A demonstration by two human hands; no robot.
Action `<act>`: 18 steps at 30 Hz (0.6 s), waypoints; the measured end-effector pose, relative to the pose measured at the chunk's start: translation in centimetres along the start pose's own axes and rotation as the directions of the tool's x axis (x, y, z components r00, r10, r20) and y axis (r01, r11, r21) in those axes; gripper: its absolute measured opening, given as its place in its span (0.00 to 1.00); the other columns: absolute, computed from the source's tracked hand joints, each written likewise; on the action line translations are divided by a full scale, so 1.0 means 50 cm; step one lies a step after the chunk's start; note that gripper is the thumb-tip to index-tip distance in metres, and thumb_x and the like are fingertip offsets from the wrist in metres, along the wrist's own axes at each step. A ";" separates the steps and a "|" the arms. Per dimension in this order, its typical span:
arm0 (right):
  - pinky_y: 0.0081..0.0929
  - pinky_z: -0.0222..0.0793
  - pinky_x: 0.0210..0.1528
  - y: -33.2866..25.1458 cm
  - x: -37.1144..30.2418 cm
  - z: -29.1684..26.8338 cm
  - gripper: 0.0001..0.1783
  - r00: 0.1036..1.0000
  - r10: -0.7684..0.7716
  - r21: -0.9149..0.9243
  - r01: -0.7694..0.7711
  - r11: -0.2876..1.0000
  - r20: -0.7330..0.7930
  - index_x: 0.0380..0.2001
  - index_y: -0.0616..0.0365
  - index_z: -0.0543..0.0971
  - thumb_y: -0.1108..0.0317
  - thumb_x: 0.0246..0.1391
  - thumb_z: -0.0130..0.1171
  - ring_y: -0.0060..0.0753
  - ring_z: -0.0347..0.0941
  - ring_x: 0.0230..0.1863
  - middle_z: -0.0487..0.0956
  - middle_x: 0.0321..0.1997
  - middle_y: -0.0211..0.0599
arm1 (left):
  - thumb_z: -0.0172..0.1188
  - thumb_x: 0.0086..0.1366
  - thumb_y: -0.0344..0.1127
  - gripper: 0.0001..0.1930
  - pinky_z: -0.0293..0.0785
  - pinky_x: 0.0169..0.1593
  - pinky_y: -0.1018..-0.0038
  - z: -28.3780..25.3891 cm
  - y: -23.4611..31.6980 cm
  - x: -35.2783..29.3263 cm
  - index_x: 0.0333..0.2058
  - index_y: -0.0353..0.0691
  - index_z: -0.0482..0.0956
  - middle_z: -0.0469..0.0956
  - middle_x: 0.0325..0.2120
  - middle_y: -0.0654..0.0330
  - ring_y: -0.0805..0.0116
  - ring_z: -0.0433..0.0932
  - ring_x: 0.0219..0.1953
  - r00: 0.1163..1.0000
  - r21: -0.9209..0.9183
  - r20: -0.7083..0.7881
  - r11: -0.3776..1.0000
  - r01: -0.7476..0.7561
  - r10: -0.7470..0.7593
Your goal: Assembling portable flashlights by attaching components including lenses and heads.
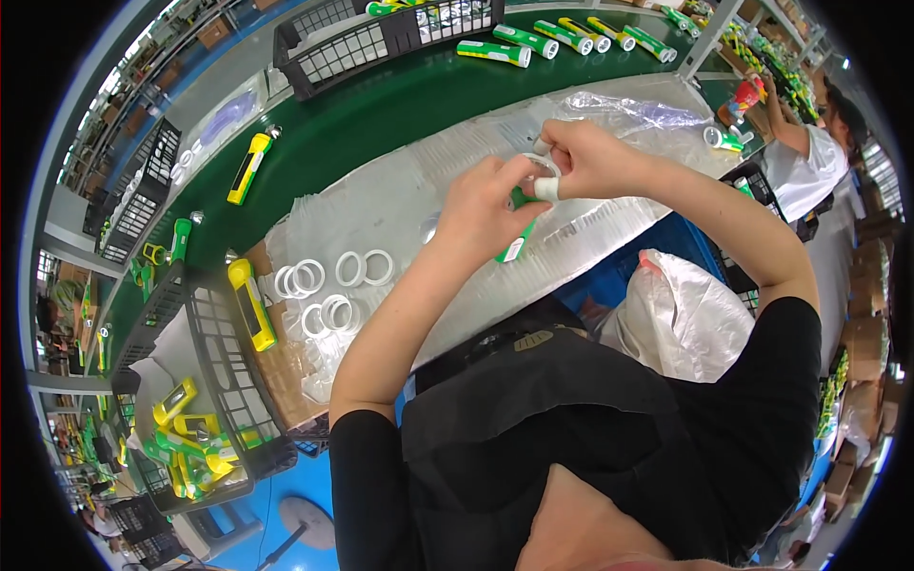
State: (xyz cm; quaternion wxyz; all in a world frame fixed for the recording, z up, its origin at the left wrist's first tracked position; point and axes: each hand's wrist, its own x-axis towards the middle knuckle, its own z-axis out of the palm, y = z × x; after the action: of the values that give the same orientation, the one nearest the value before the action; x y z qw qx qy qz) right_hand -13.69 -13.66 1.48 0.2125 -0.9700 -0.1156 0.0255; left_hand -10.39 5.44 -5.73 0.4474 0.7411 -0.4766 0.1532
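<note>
Both hands meet over the plastic-covered work surface, around the head of a green flashlight [515,249]. My left hand [479,211] is closed around the flashlight, whose body slants down below the fingers. At its head end my right hand [588,160] pinches a white ring [546,165]; whether the ring is seated on the head cannot be told. White wraps cover some of my fingertips. Left of my left forearm lie several loose white rings [378,267], some overlapping. A yellow flashlight [251,306] rests farther left, beside them.
A green conveyor belt [352,147] curves along the far side, carrying several green flashlights [493,53] and a black crate [381,43]. Another black crate [233,357] at left holds yellow-and-green flashlights. A white bag [681,319] sits at my right. A co-worker [809,157] works at far right.
</note>
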 end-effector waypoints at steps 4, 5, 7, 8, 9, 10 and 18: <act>0.36 0.66 0.26 0.031 0.010 0.015 0.26 0.975 -0.204 0.030 0.207 0.978 -0.092 0.27 0.61 0.73 0.50 0.39 0.71 0.39 0.71 0.23 0.73 0.19 0.37 | 0.74 0.45 0.33 0.19 0.74 0.30 0.69 -0.001 -0.002 0.001 0.37 0.46 0.78 0.76 0.26 0.61 0.63 0.76 0.27 1.000 0.003 0.013 1.000 0.022 -0.022; 0.37 0.66 0.25 0.029 0.014 0.018 0.26 0.904 -0.389 0.183 0.419 0.889 -0.181 0.27 0.61 0.73 0.49 0.40 0.70 0.40 0.71 0.22 0.72 0.18 0.37 | 0.74 0.45 0.33 0.19 0.74 0.30 0.70 -0.001 -0.003 0.002 0.37 0.46 0.78 0.75 0.26 0.61 0.64 0.76 0.27 1.000 -0.013 0.001 1.000 0.026 -0.026; 0.36 0.67 0.27 0.019 0.010 0.021 0.27 0.941 -0.311 0.018 0.316 0.949 -0.135 0.29 0.61 0.74 0.48 0.41 0.69 0.41 0.72 0.24 0.74 0.21 0.38 | 0.74 0.45 0.34 0.19 0.74 0.30 0.70 0.004 -0.012 -0.002 0.37 0.46 0.78 0.76 0.26 0.62 0.64 0.76 0.27 0.999 0.018 -0.013 0.999 0.029 -0.029; 0.36 0.69 0.29 0.002 0.007 0.021 0.27 0.969 -0.223 -0.152 0.206 0.967 -0.103 0.31 0.61 0.74 0.47 0.42 0.68 0.41 0.73 0.26 0.75 0.24 0.40 | 0.75 0.44 0.34 0.20 0.74 0.30 0.70 0.004 -0.011 -0.007 0.37 0.45 0.78 0.76 0.26 0.62 0.64 0.76 0.27 0.999 0.048 -0.027 0.998 0.034 -0.033; 0.36 0.69 0.29 -0.011 0.009 0.021 0.27 0.970 -0.225 -0.149 0.209 0.966 -0.097 0.31 0.61 0.74 0.47 0.42 0.68 0.41 0.73 0.26 0.75 0.24 0.40 | 0.75 0.44 0.34 0.20 0.74 0.30 0.70 0.005 -0.008 -0.010 0.37 0.45 0.78 0.76 0.26 0.62 0.64 0.76 0.27 0.999 0.048 -0.029 0.998 0.041 -0.040; 0.35 0.69 0.31 -0.024 0.011 0.021 0.26 0.993 -0.099 -0.256 0.079 0.963 -0.067 0.32 0.61 0.74 0.49 0.42 0.68 0.42 0.74 0.27 0.76 0.26 0.41 | 0.75 0.44 0.34 0.20 0.74 0.30 0.70 0.006 -0.003 -0.013 0.37 0.45 0.78 0.76 0.26 0.62 0.64 0.76 0.27 0.999 0.065 -0.032 0.997 0.046 -0.044; 0.33 0.69 0.32 -0.021 0.017 -0.026 0.27 0.973 -0.114 -0.211 0.157 0.965 0.202 0.34 0.62 0.74 0.47 0.45 0.66 0.41 0.72 0.27 0.76 0.28 0.41 | 0.75 0.44 0.35 0.20 0.75 0.30 0.71 -0.002 -0.002 -0.008 0.37 0.45 0.78 0.76 0.26 0.61 0.64 0.77 0.27 0.998 0.043 -0.014 0.997 0.058 -0.058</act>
State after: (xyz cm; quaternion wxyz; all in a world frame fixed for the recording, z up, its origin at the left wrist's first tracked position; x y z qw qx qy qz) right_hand -12.98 -13.05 3.10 0.0906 -0.9708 -0.2036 0.0893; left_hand -10.50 5.76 -6.01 0.4386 0.7631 -0.4485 0.1553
